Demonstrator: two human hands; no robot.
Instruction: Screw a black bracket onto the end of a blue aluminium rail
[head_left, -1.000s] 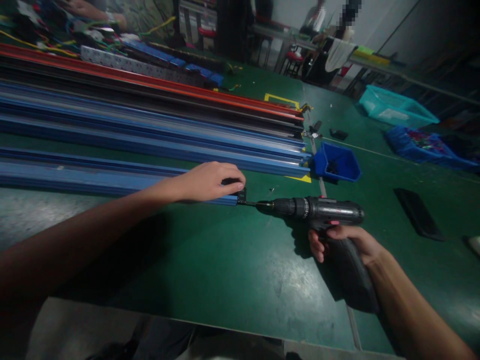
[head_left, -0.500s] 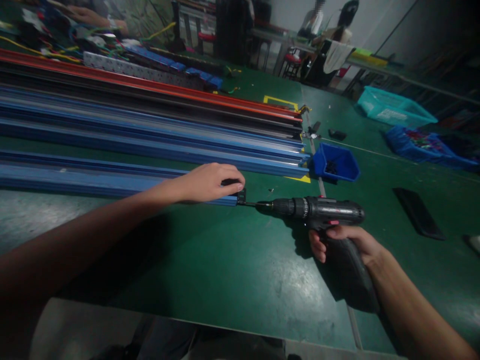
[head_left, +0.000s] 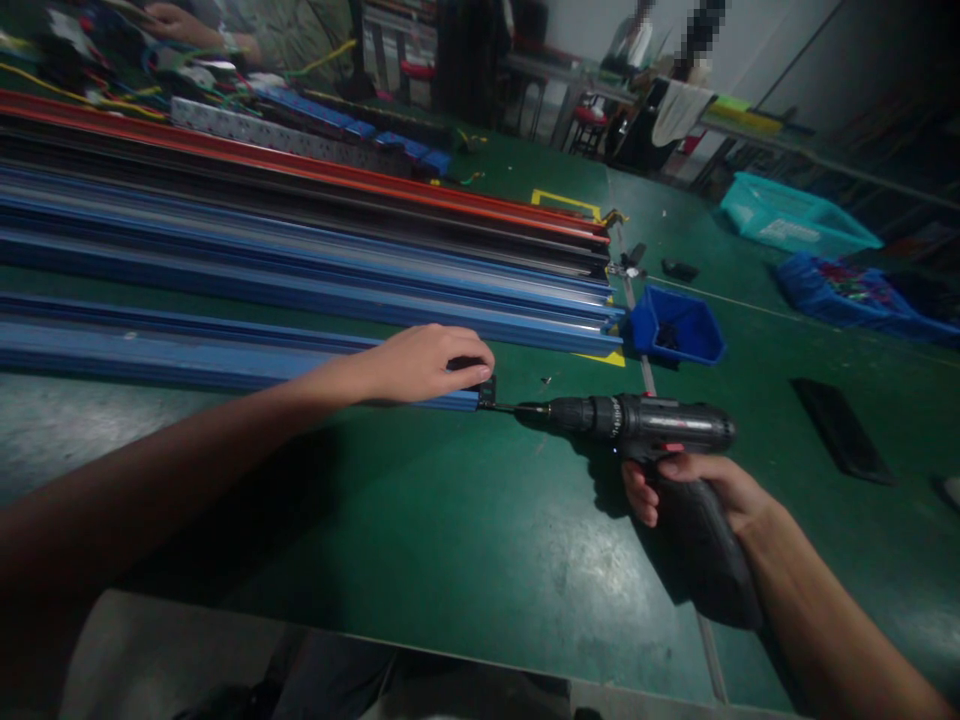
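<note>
My right hand grips a black cordless drill by its handle. The drill lies level, its long bit pointing left and reaching a small black end cap at the right end of a blue metal profile. My left hand rests over that end, thumb and fingers closed on the black end cap. Part of the cap is hidden under the fingers. The profile runs off to the left, partly covered by my left forearm.
Behind lie more blue profiles and a red one. A blue bin holds small dark parts. A black flat object lies right. Farther off are a turquoise basket, blue trays and a person's hand near wires.
Both hands, the drill and the profile keep the same arrangement. The whole view has shifted slightly, with things appearing a little farther right.
</note>
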